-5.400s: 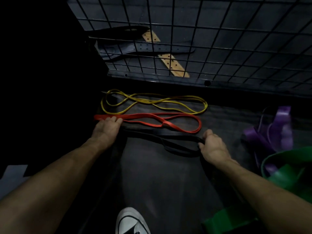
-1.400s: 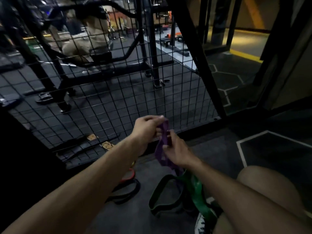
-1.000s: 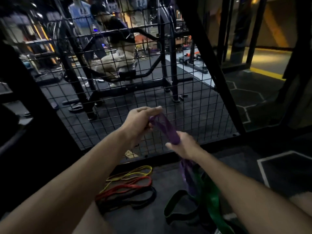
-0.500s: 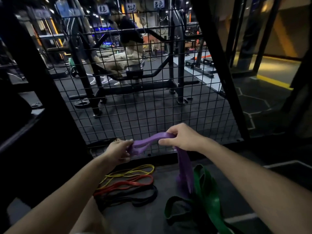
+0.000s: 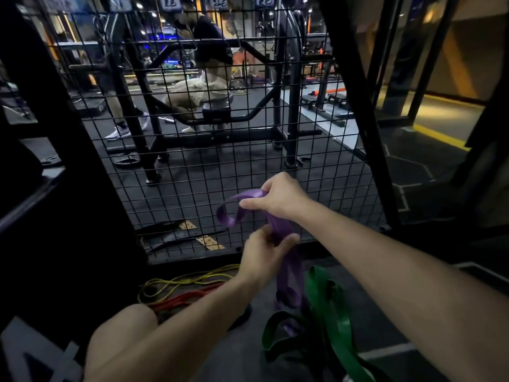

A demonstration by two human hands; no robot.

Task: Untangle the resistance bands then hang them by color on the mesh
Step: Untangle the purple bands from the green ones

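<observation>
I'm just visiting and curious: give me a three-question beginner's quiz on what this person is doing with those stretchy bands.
1. True or false: both hands hold the purple band.
2. Which band's lower end is tangled with the purple one? A) yellow B) green C) red
3. Fill in: the yellow band lies on the ____.

Key: 1 true: right hand and left hand both grip it. 2 B, the green band. 3 floor, below the mesh.

Both my arms reach forward, bare. My right hand (image 5: 278, 198) is higher, fingers curled, pinching the purple band (image 5: 286, 260) at its top loop. My left hand (image 5: 263, 253) sits just below, gripping the same band lower down.
</observation>
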